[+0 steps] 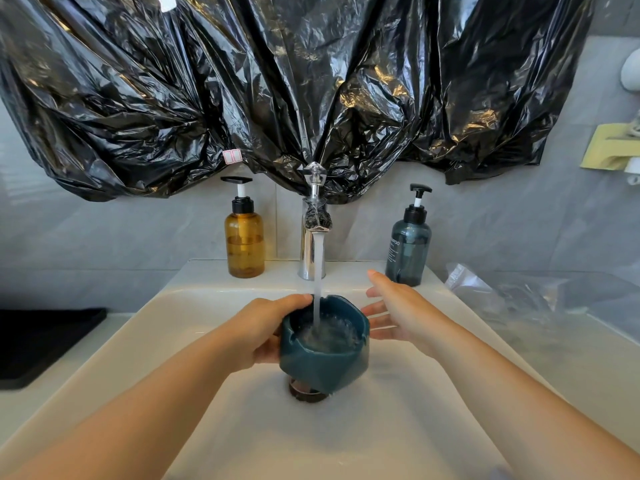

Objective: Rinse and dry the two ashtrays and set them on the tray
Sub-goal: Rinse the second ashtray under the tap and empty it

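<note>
So the teal ashtray (323, 362) is held up over the middle of the white sink (207, 341), right above the drain (306, 393), not touching the basin. The left hand (266, 332) grips it from the left side, fingers curled around the wall and a fingertip up on the far rim. Water (318, 271) runs straight down from the chrome tap (313, 233) into the bowl of the ashtray, which is full of churning water. The right hand (398, 313) is open, fingers straight and spread, holding nothing, just beside the right side of the ashtray; can't tell if the fingertips actually touch it. On the back ledge there's an amber pump bottle (245, 244) left of the tap and a blue-grey pump bottle (408, 247) right of it. Crinkly black plastic sheeting (311, 81) hangs across the wall above, draping down behind the tap handle. A flat black slab (41, 341) sits on the counter to the left of the sink, and a clear plastic bag (502, 296) lies on the counter to the right.
</note>
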Demonstrator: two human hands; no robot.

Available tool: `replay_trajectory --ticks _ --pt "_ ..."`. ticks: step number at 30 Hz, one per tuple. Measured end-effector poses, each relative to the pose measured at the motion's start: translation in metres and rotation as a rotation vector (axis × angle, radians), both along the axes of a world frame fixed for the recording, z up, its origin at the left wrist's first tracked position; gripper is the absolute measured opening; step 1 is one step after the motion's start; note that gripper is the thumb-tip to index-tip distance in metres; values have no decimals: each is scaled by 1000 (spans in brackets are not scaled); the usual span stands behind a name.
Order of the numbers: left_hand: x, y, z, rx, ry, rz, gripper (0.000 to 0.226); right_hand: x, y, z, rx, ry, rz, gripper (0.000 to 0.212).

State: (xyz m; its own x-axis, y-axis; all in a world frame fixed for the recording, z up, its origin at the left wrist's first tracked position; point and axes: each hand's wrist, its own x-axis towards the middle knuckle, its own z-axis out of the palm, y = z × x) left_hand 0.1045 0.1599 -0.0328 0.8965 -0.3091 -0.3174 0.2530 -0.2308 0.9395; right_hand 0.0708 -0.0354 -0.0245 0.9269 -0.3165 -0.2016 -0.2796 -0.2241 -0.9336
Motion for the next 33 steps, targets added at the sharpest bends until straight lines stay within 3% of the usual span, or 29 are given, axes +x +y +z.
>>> replay_trajectory --ticks 4,12,16,19,23,28,33 --pt "0 2 2 30 -27 -44 32 1 -2 0 -1 0 -8 53" --pt "6 8 5 -141 -6 155 22 0 0 1 22 7 4 53" --pt "6 3 2 -144 -1 100 25 1 0 10 31 -208 -24 41" --pt "10 4 0 -136 -18 99 23 8 2 31 -131 -450 -39 28" --pt "12 4 0 -151 -16 125 20 21 18 83 -334 -662 84 37" --pt "13 9 2 -172 -39 175 21 52 41 115 -598 -688 227 52" --pt "17 12 3 -210 -70 267 20 64 41 107 -743 -690 236 49"
